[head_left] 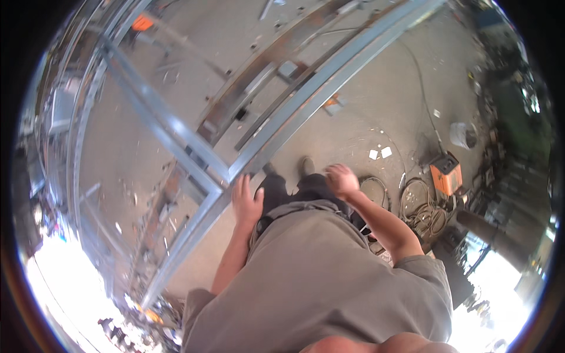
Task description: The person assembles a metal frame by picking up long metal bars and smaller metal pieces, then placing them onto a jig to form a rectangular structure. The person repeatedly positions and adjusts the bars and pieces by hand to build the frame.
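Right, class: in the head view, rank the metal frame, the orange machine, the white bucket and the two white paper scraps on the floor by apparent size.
1. Metal frame, largest by far.
2. Orange machine.
3. White bucket, close to the machine and nearer the bent rim, so unsure.
4. Paper scraps, smallest.
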`<state>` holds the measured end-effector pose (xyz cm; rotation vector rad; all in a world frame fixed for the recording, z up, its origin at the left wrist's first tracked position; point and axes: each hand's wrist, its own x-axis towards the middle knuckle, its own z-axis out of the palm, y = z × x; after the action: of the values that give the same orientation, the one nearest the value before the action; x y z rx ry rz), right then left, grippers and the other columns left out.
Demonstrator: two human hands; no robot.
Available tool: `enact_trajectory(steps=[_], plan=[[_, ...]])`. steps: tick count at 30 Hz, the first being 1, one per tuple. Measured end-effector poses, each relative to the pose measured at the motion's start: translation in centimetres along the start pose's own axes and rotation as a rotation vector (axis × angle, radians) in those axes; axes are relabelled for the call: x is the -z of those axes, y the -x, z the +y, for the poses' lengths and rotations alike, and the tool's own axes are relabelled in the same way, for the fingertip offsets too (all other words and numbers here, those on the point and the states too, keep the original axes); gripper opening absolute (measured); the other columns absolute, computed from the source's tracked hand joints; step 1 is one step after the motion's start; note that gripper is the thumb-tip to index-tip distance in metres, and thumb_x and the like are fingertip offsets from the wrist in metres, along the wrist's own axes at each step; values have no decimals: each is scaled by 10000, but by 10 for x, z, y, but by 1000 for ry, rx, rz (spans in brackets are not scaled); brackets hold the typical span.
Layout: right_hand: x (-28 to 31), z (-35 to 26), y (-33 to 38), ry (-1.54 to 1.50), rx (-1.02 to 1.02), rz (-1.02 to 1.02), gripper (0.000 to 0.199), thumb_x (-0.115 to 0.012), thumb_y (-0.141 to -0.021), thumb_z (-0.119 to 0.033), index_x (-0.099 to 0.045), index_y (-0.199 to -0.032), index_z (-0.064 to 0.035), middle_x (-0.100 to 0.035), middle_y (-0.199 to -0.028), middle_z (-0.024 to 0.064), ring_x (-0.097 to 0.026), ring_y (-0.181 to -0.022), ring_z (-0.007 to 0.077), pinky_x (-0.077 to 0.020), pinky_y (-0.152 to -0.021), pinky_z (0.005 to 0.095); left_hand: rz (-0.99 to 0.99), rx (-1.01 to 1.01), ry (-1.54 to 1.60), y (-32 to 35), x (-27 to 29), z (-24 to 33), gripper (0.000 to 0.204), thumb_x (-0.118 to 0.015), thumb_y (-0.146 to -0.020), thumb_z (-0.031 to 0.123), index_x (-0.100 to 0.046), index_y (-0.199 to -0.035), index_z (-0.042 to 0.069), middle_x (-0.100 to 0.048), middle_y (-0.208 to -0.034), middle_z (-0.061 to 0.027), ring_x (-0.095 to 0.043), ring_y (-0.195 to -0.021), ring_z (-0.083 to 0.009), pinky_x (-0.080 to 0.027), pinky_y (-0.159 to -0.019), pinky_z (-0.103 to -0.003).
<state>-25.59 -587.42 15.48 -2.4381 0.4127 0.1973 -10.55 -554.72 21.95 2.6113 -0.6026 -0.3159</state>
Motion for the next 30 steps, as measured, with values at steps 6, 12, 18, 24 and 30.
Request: enact_trajectory(steps=[6, 12, 18, 24, 30], plan=[[-31, 131, 112, -60, -762, -274, 424, -621, -963, -397, -727, -1226, -81, -739, -1194, 228, -702, -1131, 410, -549, -971, 491, -72, -70, -73, 12, -9, 30, 641, -705, -941, 334, -521, -1481, 42, -500, -1537, -188, -464, -1419, -390, -364, -1193, -516], [-122, 186, 178, -467, -1105, -239, 452, -600, -936, -388, -765, -1196, -57, -743, -1207, 226, -722, -1113, 391, -552, -955, 468, 84, 153, 44, -2, 9, 11, 623, -711, -939, 333, -541, -1460, 37, -591, -1432, -186, -531, -1342, -390, -386, -1173, -510], [-130, 149, 151, -316, -859, -263, 432, -581, -952, -376, -761, -1207, -76, -743, -1226, 190, -705, -1159, 360, -536, -1009, 449, 29, 89, -264, -10, 20, -20, 771, -726, -926, 363, -420, -1558, 45, -451, -1587, -195, -418, -1473, -368, -336, -1218, -514], [-96, 113, 126, -248, -773, -220, 417, -575, -943, -327, -768, -1200, -61, -743, -1197, 224, -706, -1142, 379, -538, -1005, 456, 90, 65, -182, -10, 16, -22, 717, -703, -943, 370, -463, -1536, 47, -482, -1553, -220, -453, -1437, -396, -347, -1206, -518], [-94, 106, 91, -225, -770, -205, 441, -579, -947, -383, -752, -1242, -106, -728, -1231, 226, -693, -1173, 381, -535, -1024, 457, 159, -84, 46, 3, 0, -18, 555, -681, -970, 353, -584, -1442, 78, -613, -1421, -175, -568, -1315, -361, -427, -1121, -518]])
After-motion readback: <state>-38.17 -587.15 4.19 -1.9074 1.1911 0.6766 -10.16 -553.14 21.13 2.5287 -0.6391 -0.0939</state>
